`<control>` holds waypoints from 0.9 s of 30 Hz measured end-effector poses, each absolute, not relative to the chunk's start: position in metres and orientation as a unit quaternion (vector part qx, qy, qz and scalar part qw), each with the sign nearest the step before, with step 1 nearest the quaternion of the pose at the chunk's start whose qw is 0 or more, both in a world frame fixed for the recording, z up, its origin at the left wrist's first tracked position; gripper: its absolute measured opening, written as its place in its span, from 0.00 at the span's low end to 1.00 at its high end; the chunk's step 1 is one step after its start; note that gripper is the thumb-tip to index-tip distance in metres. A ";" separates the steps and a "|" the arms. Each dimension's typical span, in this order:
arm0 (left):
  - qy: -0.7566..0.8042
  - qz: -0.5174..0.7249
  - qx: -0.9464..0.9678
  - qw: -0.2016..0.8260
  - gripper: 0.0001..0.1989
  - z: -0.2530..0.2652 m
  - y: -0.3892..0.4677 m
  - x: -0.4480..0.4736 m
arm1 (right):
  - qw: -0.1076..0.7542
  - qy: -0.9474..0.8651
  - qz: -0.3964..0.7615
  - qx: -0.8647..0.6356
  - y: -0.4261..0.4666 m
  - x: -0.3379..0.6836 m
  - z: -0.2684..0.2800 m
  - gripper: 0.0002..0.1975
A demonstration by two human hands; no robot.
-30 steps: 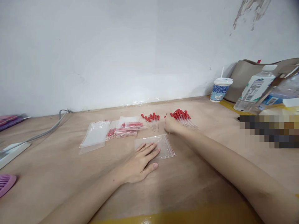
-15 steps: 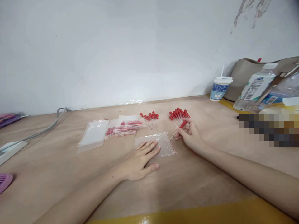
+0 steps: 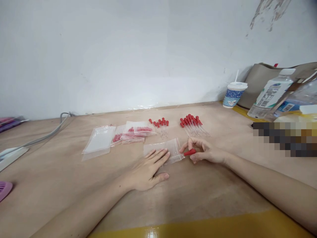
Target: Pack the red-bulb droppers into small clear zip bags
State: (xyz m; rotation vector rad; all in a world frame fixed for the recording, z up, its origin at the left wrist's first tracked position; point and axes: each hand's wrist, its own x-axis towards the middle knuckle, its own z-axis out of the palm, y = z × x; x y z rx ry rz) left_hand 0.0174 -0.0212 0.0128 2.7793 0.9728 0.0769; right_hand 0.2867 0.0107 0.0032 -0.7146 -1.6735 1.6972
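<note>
Droppers with red rubber bulbs and thin clear stems are lying in two fans on the tan, matte wooden table (image 3: 74,195); the pile (image 3: 193,124) at twelve o'clock from the right hand is holding roughly a dozen, and the smaller group (image 3: 160,125) at twelve o'clock from the left hand is holding about seven, though an exact count cannot be told.

The right hand (image 3: 205,152) is pinching one dropper (image 3: 189,152) between thumb and forefinger, the other fingers curling loosely, and is pointing its stem at the red-lined mouth of a flat, glossy clear zip bag (image 3: 170,148).

The left hand (image 3: 148,170) is lying palm down with fingers spread flat, pressing the near half of that bag against the table and gripping nothing.

At ten o'clock from the left hand, a few filled bags (image 3: 132,134) of droppers are overlapping, and a stack of limp empty bags (image 3: 99,142) is lying just beside them.

Far at two o'clock, one paper cup (image 3: 233,94) with a lid and straw is standing near one plastic bottle (image 3: 269,94) and a beige bag (image 3: 260,79).
</note>
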 end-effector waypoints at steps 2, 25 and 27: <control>0.328 0.026 0.939 0.101 0.33 0.012 -0.022 0.018 | 0.286 -0.654 0.647 -0.267 0.010 0.284 0.005 0.16; 0.318 0.166 0.916 0.178 0.23 0.012 -0.011 -0.005 | 0.316 -0.639 0.563 -0.418 0.013 0.268 -0.005 0.19; 0.318 0.169 0.916 0.179 0.23 0.012 -0.011 -0.004 | 0.313 -0.646 0.564 -0.408 0.011 0.266 -0.003 0.19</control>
